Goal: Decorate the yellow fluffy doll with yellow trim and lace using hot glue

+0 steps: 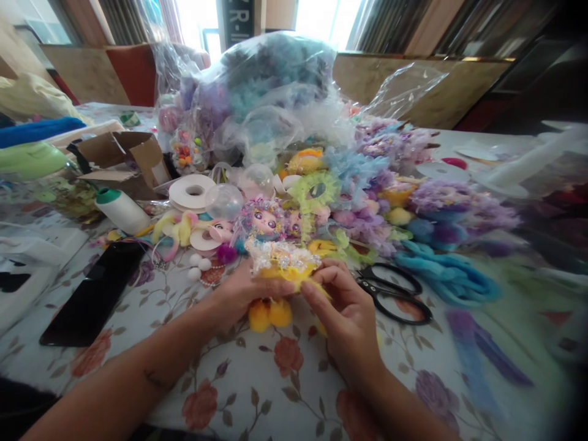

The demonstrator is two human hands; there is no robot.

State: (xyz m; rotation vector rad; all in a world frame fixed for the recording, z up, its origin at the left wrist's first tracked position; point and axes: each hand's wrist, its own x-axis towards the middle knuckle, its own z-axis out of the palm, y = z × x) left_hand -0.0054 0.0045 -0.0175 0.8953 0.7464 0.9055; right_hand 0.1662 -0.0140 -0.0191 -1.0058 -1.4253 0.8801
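Observation:
Between both hands, above the flowered tablecloth, is a small yellow doll-like ornament (285,256) with a white, glittery beaded trim. My left hand (245,288) grips it from the left, the thumb lying along its lower edge. At its right side my right hand (342,300) pinches its yellow material between thumb and fingers. Two yellow pompoms (270,315) show just below the ornament. Black-handled scissors (399,291) lie on the cloth right of my right hand. Just beyond the ornament rest doll heads with purple curls (261,220).
A black phone (94,294) lies at left, near a thread cone (120,209) and an opened cardboard box (124,159). White ribbon spools (192,191), blue yarn (450,275) and purple tulle pieces (459,208) crowd the table. A large plastic bag of tulle (280,86) stands behind.

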